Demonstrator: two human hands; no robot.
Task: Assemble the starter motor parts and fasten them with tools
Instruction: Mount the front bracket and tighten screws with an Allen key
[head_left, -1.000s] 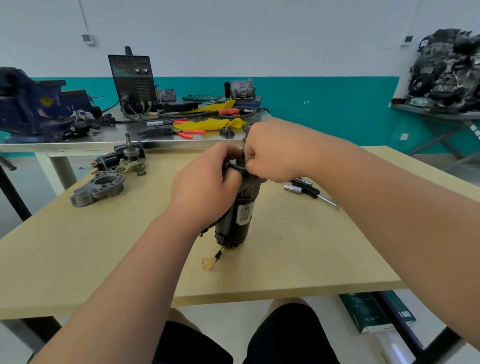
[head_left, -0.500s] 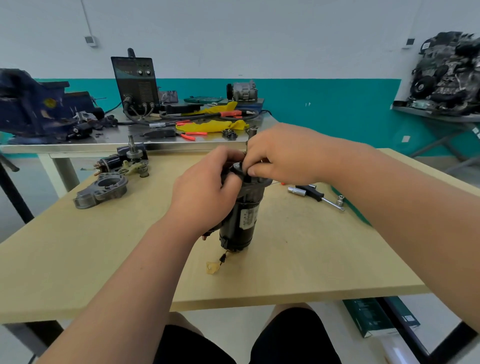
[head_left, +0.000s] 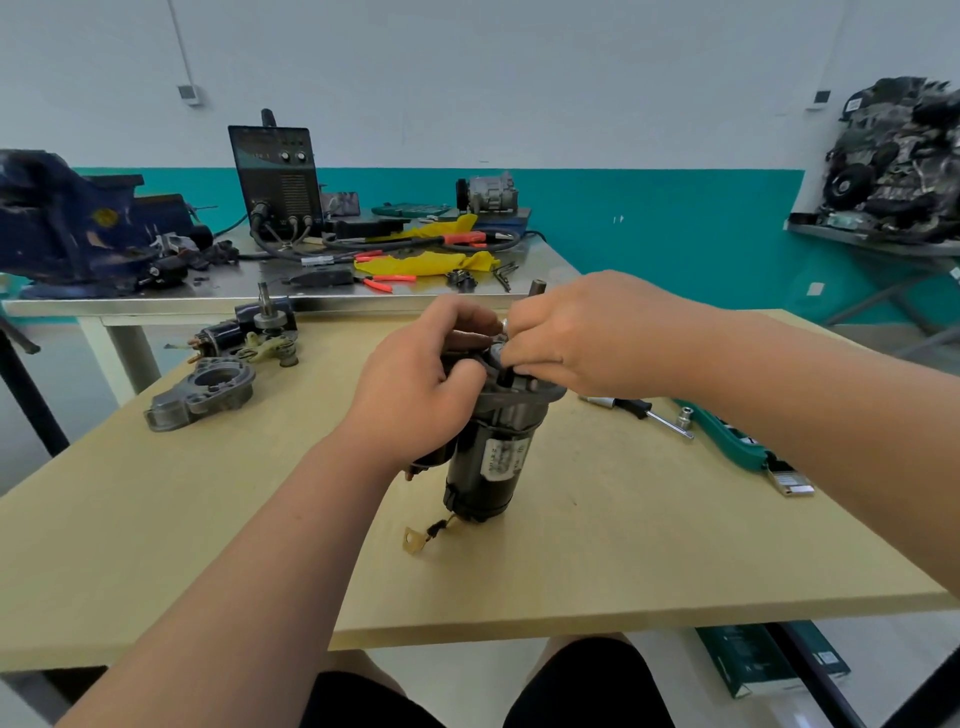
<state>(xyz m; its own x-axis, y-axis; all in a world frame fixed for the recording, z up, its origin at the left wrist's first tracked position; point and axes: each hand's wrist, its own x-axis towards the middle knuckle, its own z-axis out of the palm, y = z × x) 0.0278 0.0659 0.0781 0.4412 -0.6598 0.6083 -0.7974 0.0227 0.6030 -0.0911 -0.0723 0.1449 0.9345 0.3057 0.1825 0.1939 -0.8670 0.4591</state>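
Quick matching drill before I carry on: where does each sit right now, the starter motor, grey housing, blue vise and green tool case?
1 starter motor
2 grey housing
3 blue vise
4 green tool case

A back left, on the metal bench
B right side of the wooden table
C upright, middle of the wooden table
D lying on the wooden table, left side

Pairs: 1-C, 2-D, 3-A, 4-B

Hands: two, left hand and right hand
Starter motor: one, centre
Cast housing: one, 10 o'clock
Tables: two, wooden table and steel bench at 12 o'clock
Vise: one, 10 o'clock
Welder: one, 11 o'clock
Red-handled pliers: at least two (another red grip by cable, kind unclear)
Socket driver: one, 3 o'clock
Green case: one, 3 o'clock
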